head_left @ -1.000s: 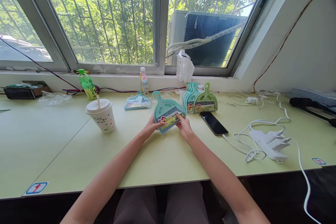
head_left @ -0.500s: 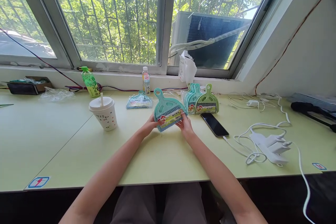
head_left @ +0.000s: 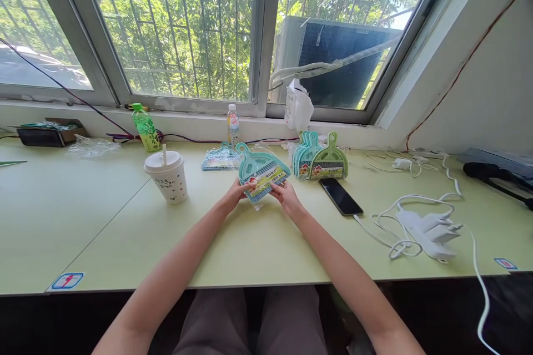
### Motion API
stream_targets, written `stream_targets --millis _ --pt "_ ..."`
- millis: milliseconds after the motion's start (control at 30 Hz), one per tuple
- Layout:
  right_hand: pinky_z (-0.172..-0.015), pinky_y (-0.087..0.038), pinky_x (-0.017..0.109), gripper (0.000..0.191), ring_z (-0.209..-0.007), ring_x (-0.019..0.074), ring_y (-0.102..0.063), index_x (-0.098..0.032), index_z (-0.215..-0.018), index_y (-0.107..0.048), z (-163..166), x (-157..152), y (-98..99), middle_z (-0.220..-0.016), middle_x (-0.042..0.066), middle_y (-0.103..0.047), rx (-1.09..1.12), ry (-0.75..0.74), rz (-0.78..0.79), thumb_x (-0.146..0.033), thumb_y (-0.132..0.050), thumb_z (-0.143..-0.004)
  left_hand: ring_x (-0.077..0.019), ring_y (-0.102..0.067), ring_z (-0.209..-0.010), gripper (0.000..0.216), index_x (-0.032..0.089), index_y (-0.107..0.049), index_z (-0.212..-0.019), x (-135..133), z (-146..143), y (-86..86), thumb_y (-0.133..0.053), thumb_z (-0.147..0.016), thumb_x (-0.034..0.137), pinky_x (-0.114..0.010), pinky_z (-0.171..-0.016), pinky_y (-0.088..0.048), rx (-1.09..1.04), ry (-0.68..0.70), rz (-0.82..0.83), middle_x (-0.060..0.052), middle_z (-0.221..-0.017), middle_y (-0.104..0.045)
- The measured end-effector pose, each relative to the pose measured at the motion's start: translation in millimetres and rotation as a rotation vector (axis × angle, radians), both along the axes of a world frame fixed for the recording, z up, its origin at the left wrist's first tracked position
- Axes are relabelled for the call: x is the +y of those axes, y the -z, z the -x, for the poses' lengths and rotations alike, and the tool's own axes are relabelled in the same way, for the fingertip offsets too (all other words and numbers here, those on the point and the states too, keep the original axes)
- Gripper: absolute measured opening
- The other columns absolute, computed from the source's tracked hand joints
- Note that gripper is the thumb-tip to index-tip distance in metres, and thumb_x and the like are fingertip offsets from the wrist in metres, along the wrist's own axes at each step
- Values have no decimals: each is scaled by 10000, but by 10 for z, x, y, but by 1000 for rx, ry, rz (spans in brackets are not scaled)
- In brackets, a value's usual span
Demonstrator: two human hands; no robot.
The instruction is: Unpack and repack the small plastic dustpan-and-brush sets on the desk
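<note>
A small teal dustpan and brush set (head_left: 259,165) with a yellow printed label is held tilted above the table, its handle loop toward the upper left. My left hand (head_left: 234,195) grips its lower left edge, thumb on the front. At the lower right edge, my right hand (head_left: 287,198) pinches it, fingers partly behind. Clear wrapping shows around the set. Behind it to the left, another wrapped blue set (head_left: 220,158) lies flat. To the right, several similar sets stand in a row, with a green dustpan (head_left: 331,158) in front.
A white lidded cup with a straw (head_left: 169,177) stands left of my hands. A green bottle (head_left: 145,128) and a small clear bottle (head_left: 233,125) are near the window. A phone (head_left: 341,197) on a cable and a white power strip (head_left: 427,233) lie to the right.
The held dustpan set has shifted slightly left and tilted further, its handle loop moving left. Both hands keep their hold on it. The view has shifted a little.
</note>
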State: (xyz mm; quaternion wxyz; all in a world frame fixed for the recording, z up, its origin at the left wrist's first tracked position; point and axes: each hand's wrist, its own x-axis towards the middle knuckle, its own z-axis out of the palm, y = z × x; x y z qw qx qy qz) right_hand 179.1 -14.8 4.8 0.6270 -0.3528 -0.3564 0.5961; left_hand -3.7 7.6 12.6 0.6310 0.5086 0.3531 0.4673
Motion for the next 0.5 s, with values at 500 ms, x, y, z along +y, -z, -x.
stream_targets --millis 500 --pt "-743 -608 280 349 -820 166 -709 -197 -902 -603 -42 -5 -45 -877 21 -733 15 123 59 -105 -774 -612 -293 -675 -978 629 203 -578 -1179 -131 -176 3 -821 -640 419 -400 -792 -554 33 -50 -15 -109 -1134 -692"
